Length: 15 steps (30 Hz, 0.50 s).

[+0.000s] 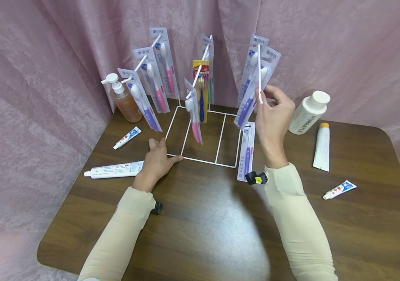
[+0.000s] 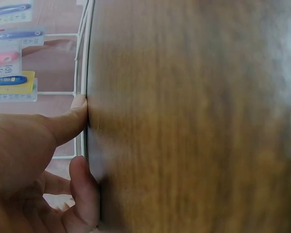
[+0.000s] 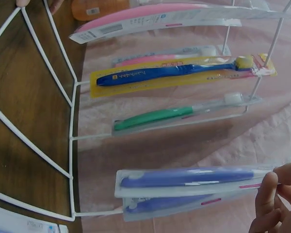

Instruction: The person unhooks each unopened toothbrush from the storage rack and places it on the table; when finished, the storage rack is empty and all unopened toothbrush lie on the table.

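Note:
My right hand (image 1: 273, 113) pinches the edge of a packaged purple toothbrush (image 1: 247, 105) at the right arm of a white wire rack (image 1: 207, 160). Another purple packaged toothbrush (image 3: 150, 204) hangs close behind it. Down at the rack's front left corner, my left hand (image 1: 157, 162) rests on the base, its thumb spread along the front wire. On the middle arm hang a pink toothbrush (image 1: 193, 117), a yellow-carded blue one (image 1: 201, 93) and a green one (image 3: 155, 119). Pink and purple packs, including a purple one (image 1: 143, 103), hang on the left arm.
A packaged toothbrush (image 1: 246, 152) lies beside the base. Left are a pump bottle (image 1: 127, 103), a small tube (image 1: 127, 137) and a large toothpaste tube (image 1: 115, 170). Right are a white bottle (image 1: 308, 113), an orange-capped tube (image 1: 322, 148) and a small tube (image 1: 340, 190). A pink curtain hangs behind.

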Available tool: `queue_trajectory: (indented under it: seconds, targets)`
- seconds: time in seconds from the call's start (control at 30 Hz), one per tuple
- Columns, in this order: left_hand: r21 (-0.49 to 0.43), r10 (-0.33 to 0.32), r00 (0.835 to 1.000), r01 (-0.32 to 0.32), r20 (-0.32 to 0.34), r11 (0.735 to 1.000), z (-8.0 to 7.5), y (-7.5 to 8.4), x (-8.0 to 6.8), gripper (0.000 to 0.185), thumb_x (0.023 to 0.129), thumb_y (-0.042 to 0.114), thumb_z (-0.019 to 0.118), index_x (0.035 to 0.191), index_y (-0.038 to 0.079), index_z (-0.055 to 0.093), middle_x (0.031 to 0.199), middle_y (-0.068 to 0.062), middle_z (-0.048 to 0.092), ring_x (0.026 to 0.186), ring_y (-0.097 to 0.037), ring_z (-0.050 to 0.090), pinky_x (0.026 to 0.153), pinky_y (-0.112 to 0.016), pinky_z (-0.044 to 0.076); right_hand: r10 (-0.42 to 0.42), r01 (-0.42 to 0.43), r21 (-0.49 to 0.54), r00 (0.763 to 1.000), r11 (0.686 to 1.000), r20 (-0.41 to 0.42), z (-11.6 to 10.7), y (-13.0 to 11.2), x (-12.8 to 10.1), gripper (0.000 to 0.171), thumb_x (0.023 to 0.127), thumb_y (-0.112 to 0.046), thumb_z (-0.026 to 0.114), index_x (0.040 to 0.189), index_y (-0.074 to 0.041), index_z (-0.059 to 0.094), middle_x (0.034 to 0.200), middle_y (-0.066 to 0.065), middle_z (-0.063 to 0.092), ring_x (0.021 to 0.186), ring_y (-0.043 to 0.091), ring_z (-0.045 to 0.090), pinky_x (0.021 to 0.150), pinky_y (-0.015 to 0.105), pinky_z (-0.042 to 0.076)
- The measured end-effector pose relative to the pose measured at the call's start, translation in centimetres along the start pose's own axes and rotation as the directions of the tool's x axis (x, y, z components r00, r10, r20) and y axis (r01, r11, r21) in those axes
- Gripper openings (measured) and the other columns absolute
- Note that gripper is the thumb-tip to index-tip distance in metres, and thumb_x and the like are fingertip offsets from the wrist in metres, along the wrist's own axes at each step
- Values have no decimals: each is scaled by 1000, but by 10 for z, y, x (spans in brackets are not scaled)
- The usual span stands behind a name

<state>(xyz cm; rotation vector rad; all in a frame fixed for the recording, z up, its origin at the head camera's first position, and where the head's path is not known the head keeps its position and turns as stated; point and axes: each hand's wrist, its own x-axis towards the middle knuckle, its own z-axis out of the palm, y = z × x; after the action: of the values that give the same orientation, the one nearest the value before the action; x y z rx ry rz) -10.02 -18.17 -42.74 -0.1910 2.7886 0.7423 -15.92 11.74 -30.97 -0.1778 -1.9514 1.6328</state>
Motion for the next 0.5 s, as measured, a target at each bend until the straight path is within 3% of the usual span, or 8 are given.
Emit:
queue_trajectory:
  seconds: [0.1,0.2,0.5]
  targets:
    - [3,5,1000,-5,-6,1000,0,0,1,106,108,46,80,177,-12,24,152,-30,35,111,-58,72,110,-62,60,-7,8,43,1000,999,-27,-5,2,2,17,105,-4,78,113,9,84,79,-20,70,56,-10,58,59,13,50]
    - [0,10,1000,-10,-6,1000,0,0,0,106,109,46,79,177,-12,22,154,-31,34,112,-59,72,110,-63,60,-4,6,62,999,998,-36,-11,7,2,17,105,-5,77,112,9,84,75,-25,67,53,-9,57,57,13,49]
    - [-6,12,1000,-12,-10,1000,4,-5,4,109,107,49,81,177,-11,24,154,-31,35,109,-60,72,108,-65,60,122,-123,-64,992,990,-14,-34,37,-5,24,105,-12,80,115,10,85,72,-30,64,71,-5,60,72,16,50]
